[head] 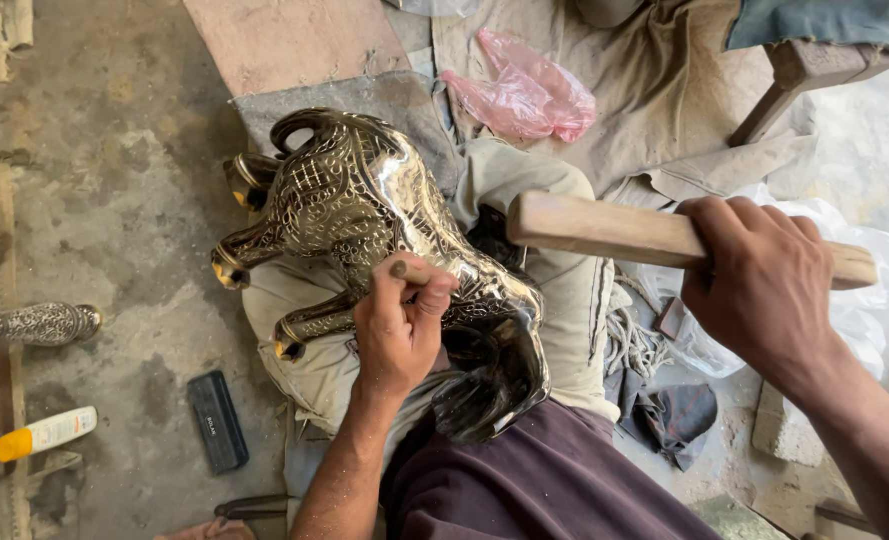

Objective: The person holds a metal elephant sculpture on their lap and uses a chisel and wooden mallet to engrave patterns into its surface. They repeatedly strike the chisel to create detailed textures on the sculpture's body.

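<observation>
Head view: a person's left hand [399, 325] pinches a slim punch tool [410, 271] tight against the flank of an engraved brass animal figure [364, 210], which lies on its side on a beige cushion [524, 200] over the lap, just left of centre. The right hand [759, 285], fully wrapped around it, holds a wooden mallet [614, 228] raised just right of the figure. The mallet's head hangs close above the left thumb; a skewed blow could catch the fingers or skid the punch across the polished pattern, and the rounded figure looks liable to roll on the soft cushion. Room is tight at right, where a plastic sheet [884, 270], rope [626, 335] and a wooden stool leg [764, 110] crowd in. Left lies concrete floor [114, 150] with a black block [216, 420], a white tube with a yellow cap [44, 432] and another engraved piece [34, 322].
</observation>
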